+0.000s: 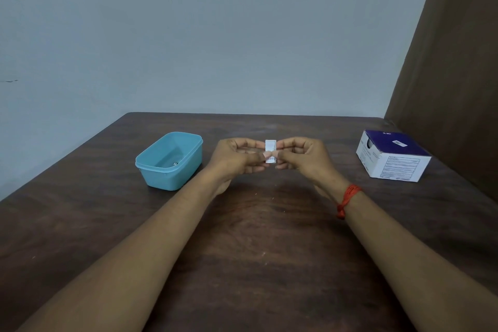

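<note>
Pinching white sachet (270, 148) in left hand (237, 159) and right hand (302, 157) grip, right of blue tub (172, 178); seemingly unopened, tear pending.

Items counted: one table (269, 237), two hands, namely a left hand (237, 159) and a right hand (301, 156), one white packet (270, 149), one blue tub (167, 178) with one small item (175, 162) inside, one box (393, 156), one red thread (349, 198)

place: plain indoor rm | evid: bare grey-blue wall (215, 35); dark wood table (269, 237); white-purple carton (393, 159); blue plastic tub (169, 170)
</note>
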Demonstrator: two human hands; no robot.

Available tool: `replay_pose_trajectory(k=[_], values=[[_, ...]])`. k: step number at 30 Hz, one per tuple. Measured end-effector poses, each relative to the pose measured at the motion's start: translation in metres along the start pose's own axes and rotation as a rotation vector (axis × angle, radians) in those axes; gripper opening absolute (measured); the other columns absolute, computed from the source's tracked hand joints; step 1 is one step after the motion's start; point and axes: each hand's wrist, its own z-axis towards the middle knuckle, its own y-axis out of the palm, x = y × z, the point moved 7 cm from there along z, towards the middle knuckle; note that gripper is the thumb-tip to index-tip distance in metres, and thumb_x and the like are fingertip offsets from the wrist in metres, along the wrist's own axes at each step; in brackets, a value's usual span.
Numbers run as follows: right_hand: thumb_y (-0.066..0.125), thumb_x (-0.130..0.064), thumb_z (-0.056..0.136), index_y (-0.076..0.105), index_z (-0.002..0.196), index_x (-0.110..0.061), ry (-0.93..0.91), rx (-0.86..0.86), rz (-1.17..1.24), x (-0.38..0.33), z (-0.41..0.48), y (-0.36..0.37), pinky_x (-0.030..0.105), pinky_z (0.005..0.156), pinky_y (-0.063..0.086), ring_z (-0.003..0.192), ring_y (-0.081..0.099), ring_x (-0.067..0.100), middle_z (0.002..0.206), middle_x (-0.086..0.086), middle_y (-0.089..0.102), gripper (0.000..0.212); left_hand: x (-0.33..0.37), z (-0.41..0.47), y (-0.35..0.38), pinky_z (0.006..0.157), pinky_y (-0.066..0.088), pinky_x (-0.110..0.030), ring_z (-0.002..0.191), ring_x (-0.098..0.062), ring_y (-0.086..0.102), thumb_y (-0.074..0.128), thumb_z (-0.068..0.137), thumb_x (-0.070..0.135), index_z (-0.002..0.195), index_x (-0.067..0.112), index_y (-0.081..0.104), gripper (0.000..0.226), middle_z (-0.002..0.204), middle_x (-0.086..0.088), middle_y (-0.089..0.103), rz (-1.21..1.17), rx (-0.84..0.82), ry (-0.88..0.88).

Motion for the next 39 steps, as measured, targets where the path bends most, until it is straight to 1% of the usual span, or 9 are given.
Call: replay_pose_trajectory(k=[4, 8, 13, 19, 23, 29, 33, 37, 39], values=[[0.076, 0.004, 0.082, 0.075, 0.09, -0.012, -0.013, -0.016, 0.055, -0.001, 0.0, 0.0, 0.025, 0.062, 0.059, 0.062, 0.072, 0.019, 0.08, 0.012, 0.076, 0.018, -0.002, 0.001, 0.001, 0.068, 0.06, -0.027, 0.086, -0.026, 0.077, 0.08, 0.081, 0.002, 0.1, 0.008, 0.077, 0.019, 0.096, -0.017, 0.077, -0.064, -0.059, -0.021], [0.074, 0.005, 0.084, 0.079, 0.085, -0.021, -0.029, -0.046, 0.065, -0.002, -0.001, 0.002, 0.028, 0.066, 0.06, 0.067, 0.073, 0.022, 0.083, 0.012, 0.077, 0.026, -0.005, 0.001, 0.002, 0.069, 0.061, -0.028, 0.09, -0.03, 0.076, 0.078, 0.082, 0.001, 0.1, 0.009, 0.077, 0.02, 0.1, -0.02, 0.076, -0.111, -0.084, -0.054], [0.071, 0.002, 0.088, 0.08, 0.081, -0.022, -0.061, -0.079, 0.027, -0.005, -0.003, 0.003, 0.025, 0.067, 0.058, 0.074, 0.073, 0.022, 0.084, 0.011, 0.077, 0.027, -0.003, -0.001, 0.003, 0.068, 0.062, -0.027, 0.088, -0.028, 0.077, 0.077, 0.082, 0.0, 0.09, 0.011, 0.081, 0.015, 0.099, -0.02, 0.077, -0.127, -0.083, -0.062], [0.062, 0.01, 0.089, 0.078, 0.077, -0.021, -0.109, -0.04, -0.084, -0.006, -0.001, 0.002, 0.023, 0.066, 0.058, 0.072, 0.074, 0.017, 0.08, 0.002, 0.078, 0.037, -0.005, -0.003, 0.008, 0.065, 0.061, -0.026, 0.08, -0.025, 0.077, 0.067, 0.088, -0.001, 0.088, 0.005, 0.081, 0.015, 0.095, -0.025, 0.075, -0.122, -0.096, -0.09], [0.063, 0.01, 0.088, 0.078, 0.075, -0.024, -0.13, -0.017, -0.1, -0.007, 0.001, 0.002, 0.022, 0.066, 0.058, 0.071, 0.074, 0.018, 0.079, 0.001, 0.078, 0.04, -0.005, -0.002, 0.005, 0.067, 0.062, -0.026, 0.084, -0.025, 0.077, 0.069, 0.088, 0.001, 0.094, 0.003, 0.079, 0.012, 0.097, -0.023, 0.076, -0.149, -0.086, -0.083], [0.063, 0.011, 0.088, 0.078, 0.075, -0.02, -0.144, 0.007, -0.104, -0.008, 0.002, 0.001, 0.022, 0.067, 0.058, 0.069, 0.073, 0.015, 0.077, -0.002, 0.077, 0.036, -0.008, 0.001, 0.005, 0.069, 0.061, -0.026, 0.089, -0.027, 0.077, 0.077, 0.083, 0.009, 0.091, 0.007, 0.081, 0.009, 0.099, -0.021, 0.076, -0.197, -0.094, -0.095], [0.063, 0.007, 0.087, 0.078, 0.076, -0.019, -0.124, 0.023, -0.087, -0.008, 0.001, -0.002, 0.024, 0.068, 0.059, 0.069, 0.073, 0.015, 0.077, 0.001, 0.077, 0.032, -0.007, 0.001, 0.006, 0.072, 0.06, -0.026, 0.095, -0.028, 0.076, 0.085, 0.069, 0.007, 0.104, 0.005, 0.075, 0.036, 0.103, -0.019, 0.076, -0.181, -0.106, -0.055], [0.073, -0.001, 0.087, 0.077, 0.091, -0.011, -0.042, 0.002, 0.027, -0.001, 0.001, -0.002, 0.025, 0.066, 0.059, 0.07, 0.071, 0.019, 0.082, 0.01, 0.076, 0.012, -0.002, 0.002, 0.003, 0.072, 0.061, -0.026, 0.091, -0.028, 0.076, 0.08, 0.077, -0.003, 0.103, 0.005, 0.074, 0.027, 0.098, -0.018, 0.077, -0.169, -0.048, 0.021], [0.075, -0.002, 0.085, 0.076, 0.094, -0.006, -0.017, -0.004, 0.03, 0.003, 0.001, 0.0, 0.023, 0.063, 0.058, 0.067, 0.071, 0.017, 0.086, 0.014, 0.076, 0.01, 0.002, 0.001, 0.001, 0.071, 0.061, -0.025, 0.089, -0.027, 0.077, 0.079, 0.079, -0.004, 0.102, 0.005, 0.074, 0.025, 0.095, -0.017, 0.078, -0.124, -0.019, 0.056]])
